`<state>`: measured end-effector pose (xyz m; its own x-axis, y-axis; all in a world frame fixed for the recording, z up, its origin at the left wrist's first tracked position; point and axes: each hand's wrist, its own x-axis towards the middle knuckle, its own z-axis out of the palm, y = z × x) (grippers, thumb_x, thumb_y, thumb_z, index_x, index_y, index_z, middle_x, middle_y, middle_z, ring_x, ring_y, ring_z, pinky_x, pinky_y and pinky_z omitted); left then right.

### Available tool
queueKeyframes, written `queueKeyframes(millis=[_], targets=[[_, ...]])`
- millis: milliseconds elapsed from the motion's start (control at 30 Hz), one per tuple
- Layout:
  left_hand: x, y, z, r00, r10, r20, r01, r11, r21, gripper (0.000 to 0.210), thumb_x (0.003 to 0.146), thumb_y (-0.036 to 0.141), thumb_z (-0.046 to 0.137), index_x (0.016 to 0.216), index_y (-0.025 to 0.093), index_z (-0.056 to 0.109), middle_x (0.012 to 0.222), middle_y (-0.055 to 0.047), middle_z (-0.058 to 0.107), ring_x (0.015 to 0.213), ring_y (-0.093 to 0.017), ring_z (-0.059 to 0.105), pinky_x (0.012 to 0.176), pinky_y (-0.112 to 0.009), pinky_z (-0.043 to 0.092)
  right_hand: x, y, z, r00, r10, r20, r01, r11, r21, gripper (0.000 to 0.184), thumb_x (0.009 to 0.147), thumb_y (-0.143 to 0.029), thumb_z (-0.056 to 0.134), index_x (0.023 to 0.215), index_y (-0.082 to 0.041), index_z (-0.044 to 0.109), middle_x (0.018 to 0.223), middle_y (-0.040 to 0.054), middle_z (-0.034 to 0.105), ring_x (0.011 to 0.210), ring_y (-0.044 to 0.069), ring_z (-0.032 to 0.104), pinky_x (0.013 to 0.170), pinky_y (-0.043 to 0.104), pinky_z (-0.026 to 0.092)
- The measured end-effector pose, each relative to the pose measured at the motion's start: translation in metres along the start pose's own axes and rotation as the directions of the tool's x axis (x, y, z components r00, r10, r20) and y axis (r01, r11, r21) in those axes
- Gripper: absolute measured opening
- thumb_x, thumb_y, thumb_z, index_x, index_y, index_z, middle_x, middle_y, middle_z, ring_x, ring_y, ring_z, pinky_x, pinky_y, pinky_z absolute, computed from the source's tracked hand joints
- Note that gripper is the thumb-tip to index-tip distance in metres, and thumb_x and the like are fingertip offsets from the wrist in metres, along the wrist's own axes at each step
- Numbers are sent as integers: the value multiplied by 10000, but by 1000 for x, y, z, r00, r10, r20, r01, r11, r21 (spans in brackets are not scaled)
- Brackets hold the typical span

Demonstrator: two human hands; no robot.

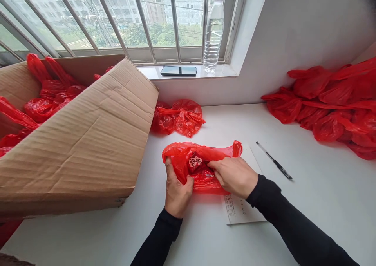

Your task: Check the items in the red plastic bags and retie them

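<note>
While your left hand [175,187] and right hand [233,176] pinch the crinkled red plastic bag [199,162], its weight rests on the white surface [323,187], steadying the packet inside.

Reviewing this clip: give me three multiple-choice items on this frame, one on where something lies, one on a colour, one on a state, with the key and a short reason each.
1. Where does the phone lie?
A. on the window sill beside the water bottle
B. inside the cardboard box
C. on the sheet of paper

2. What colour is the plastic bag in the hands?
A. blue
B. red
C. white

3. How do the left hand and right hand stand?
A. both lie flat on the table, off the bag
B. only one touches the bag
C. both grip the bag

Key: 1 A, the phone lies flat on the sill just left of the bottle. 2 B, the bag is red, like the piles around it. 3 C, the fingers of both hands pinch the bag's plastic.
</note>
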<state>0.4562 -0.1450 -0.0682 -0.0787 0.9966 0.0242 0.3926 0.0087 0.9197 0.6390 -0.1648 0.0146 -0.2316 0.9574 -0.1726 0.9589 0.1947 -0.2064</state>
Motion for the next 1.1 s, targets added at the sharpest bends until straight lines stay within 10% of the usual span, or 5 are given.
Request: queueKeyframes(millis=[367,767,1100], targets=[[-1,-3,2,998,32,-50,-37,995,-88,1017,690,208,731,1564,188,213,1611,-139,320,1496,-327,257,1226,-466,230,1,3,-2,994,85,-62,-87,996,-29,486,957,-147,367,1430,-181,475,697,56,662,613,254,628,561,322,367],[-4,-2,2,999,40,0,-40,999,-5,984,748,242,651,1567,85,129,1617,-184,279,1517,-281,206,1233,-436,203,1,9,1,996,59,-70,-58,998,23,360,944,-136,412,1145,-259,684,841,63,738,769,276,691,599,326,375],[-5,-6,5,996,86,8,-87,996,9,961,774,254,618,1560,37,109,1621,-219,237,1527,-282,164,1240,-441,174,3,12,-1,988,127,-88,-132,990,-52,446,954,-159,379,1358,-208,560,773,76,717,643,266,661,530,325,246]])
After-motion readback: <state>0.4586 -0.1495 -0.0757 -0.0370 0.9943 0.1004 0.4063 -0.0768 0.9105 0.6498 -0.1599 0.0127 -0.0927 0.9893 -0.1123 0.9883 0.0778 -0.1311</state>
